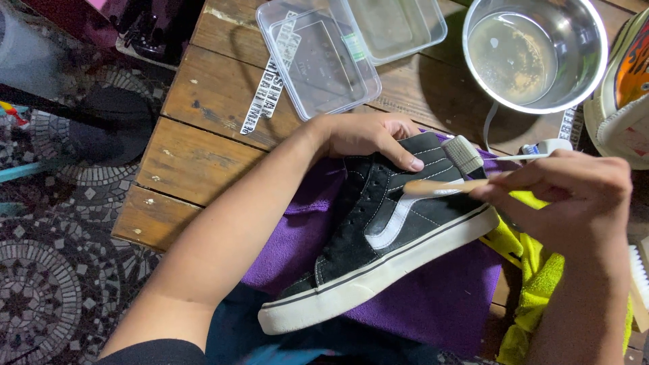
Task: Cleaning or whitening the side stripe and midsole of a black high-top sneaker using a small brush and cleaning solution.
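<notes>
gripping black shoe (385,230), right hand (574,196) — brush (446,182)

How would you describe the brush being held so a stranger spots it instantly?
On the wooden table, a black high-top sneaker lies on a purple towel. Above its side, the right hand holds a wooden-handled brush, unlike the white brush lying behind.
</notes>
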